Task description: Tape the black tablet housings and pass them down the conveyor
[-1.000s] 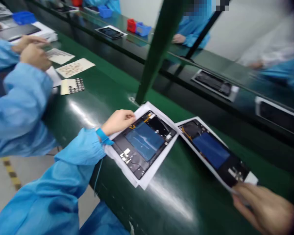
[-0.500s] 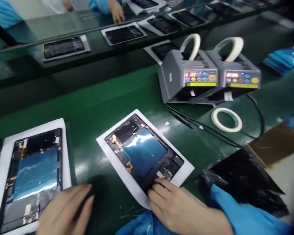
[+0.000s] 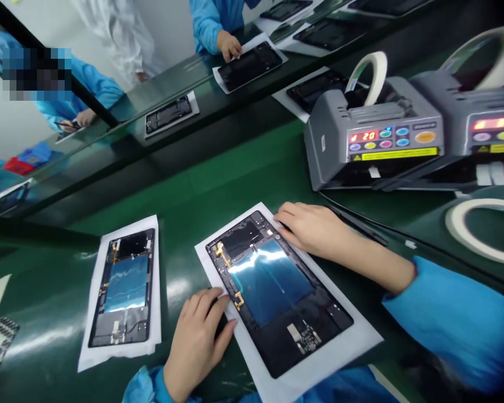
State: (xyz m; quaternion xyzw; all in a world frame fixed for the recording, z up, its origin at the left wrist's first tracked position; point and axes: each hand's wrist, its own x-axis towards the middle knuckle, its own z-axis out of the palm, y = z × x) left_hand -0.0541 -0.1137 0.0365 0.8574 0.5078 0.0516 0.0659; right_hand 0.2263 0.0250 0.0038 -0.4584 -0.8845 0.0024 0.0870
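An opened tablet [image 3: 285, 330], its inside showing with a shiny blue film over the middle and orange flex cables along one side, lies tilted on a white sheet [image 3: 353, 350] in front of me. At the sheet's left edge rests my left hand [image 3: 197, 333], fingers bent and thumb apart. My right hand [image 3: 313, 228] lies along the upper right side, its fingertips at the edge of the sheet and close to the tablet's rim. Neither hand has an object lifted. Left of them, a second opened tablet [image 3: 124, 327] lies on its own white sheet [image 3: 86, 352].
Two grey tape dispensers [image 3: 327, 140] with lit displays stand at the back right, near a white tape roll [image 3: 457, 235] and a black cable [image 3: 407, 240]. Behind runs a raised line with several tablets [image 3: 252, 64]. Across it, a co-worker's hand [image 3: 229, 46] touches one.
My right hand has moved from the tablet's lower end to its upper right side. My left hand has come right, from near the second tablet to the sheet's left edge. The view has shifted.
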